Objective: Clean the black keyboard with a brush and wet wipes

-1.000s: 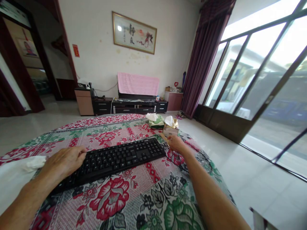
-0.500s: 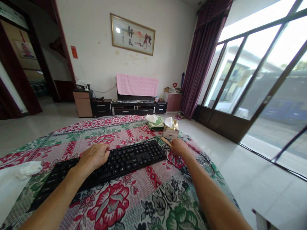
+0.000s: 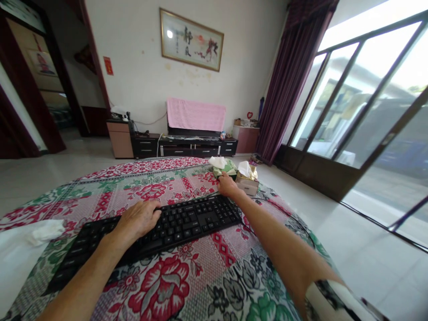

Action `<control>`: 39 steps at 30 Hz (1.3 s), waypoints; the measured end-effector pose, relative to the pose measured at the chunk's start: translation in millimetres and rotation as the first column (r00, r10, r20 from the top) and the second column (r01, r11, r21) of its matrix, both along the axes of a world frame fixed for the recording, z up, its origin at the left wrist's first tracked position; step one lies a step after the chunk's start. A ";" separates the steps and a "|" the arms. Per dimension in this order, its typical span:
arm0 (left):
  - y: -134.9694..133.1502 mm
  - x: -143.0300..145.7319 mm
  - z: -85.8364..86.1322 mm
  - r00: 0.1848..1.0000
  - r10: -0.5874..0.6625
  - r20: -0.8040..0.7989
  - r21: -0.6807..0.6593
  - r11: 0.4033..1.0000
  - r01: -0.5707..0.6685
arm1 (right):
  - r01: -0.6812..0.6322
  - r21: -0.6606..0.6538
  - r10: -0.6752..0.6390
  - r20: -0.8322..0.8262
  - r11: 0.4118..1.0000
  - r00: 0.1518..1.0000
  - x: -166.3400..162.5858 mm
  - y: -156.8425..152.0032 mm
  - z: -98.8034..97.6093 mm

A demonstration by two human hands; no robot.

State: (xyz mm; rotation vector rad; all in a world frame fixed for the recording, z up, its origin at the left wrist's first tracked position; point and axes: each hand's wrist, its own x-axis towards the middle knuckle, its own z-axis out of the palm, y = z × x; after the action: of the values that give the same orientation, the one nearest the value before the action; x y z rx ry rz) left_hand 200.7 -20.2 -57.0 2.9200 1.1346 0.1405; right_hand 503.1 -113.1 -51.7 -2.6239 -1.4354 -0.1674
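Note:
A black keyboard [image 3: 187,218] lies slanted across the flowered tablecloth [image 3: 160,285]. My left hand [image 3: 142,218] is on its middle part, fingers curled over the far edge and thumb on the near side, holding it. My right hand [image 3: 229,185] is closed above the keyboard's far right edge, close to a green tissue pack [image 3: 230,167]. The slim tan stick it was pinching half a second ago is now hidden behind the fingers. A black cable [image 3: 284,209] runs along the table to the right.
Right of the green pack stands a tissue box [image 3: 247,183] with a tissue sticking out. Crumpled white tissue [image 3: 47,232] lies on a white sheet [image 3: 13,254] at the left. Beyond the table is a low black cabinet [image 3: 197,147] with a pink cloth [image 3: 197,115] above it.
My right hand has swung left, from beside the tissue box to above the keyboard's far right edge. My left hand stays on the keyboard. The view has shifted slightly.

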 end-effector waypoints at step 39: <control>0.3 0.0 -0.3 0.999 -0.006 0.044 -0.033 0.999 0.008 | -0.088 -0.057 0.087 -0.021 0.995 0.996 -43.5 -13.5 33.1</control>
State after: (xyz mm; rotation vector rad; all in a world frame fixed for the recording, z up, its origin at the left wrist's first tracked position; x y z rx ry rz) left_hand 200.7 -19.9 -57.2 2.8769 1.1093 0.1835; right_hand 459.6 -126.6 -18.6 -2.5944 -1.5682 -0.0928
